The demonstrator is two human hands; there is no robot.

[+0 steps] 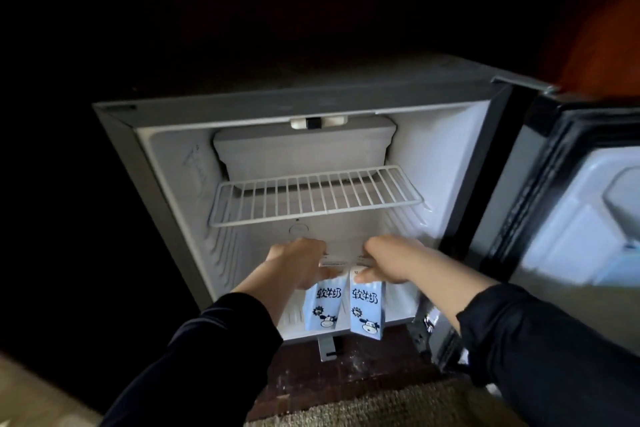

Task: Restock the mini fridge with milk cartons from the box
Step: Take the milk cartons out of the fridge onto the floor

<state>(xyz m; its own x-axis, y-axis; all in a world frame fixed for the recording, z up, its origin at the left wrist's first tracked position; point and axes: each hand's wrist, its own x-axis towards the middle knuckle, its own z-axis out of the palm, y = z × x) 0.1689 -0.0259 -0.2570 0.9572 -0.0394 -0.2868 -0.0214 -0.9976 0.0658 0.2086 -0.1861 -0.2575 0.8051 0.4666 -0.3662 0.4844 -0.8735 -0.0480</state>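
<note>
The mini fridge (166,191) is standing open, its door (571,218) swinging out toward 3 o'clock. Both hands are reaching into the lower compartment, at 6 o'clock of the opening and below the white wire shelf (315,198). The left hand (301,263) is gripping the top of the left milk carton (322,308), fingers curling over its upper edge. The right hand (384,260) is gripping the top of the right milk carton (367,312) in the same way, its thumb pressing on the front face. The two pale blue cartons are sitting upright, side by side, at the front lip of the fridge floor, the right one leaning slightly toward 5 o'clock. Whether their bases are resting on the floor I cannot tell. Dark sleeves are covering both forearms. A carpet (381,406) is lying at 6 o'clock, in front of the fridge.
</note>
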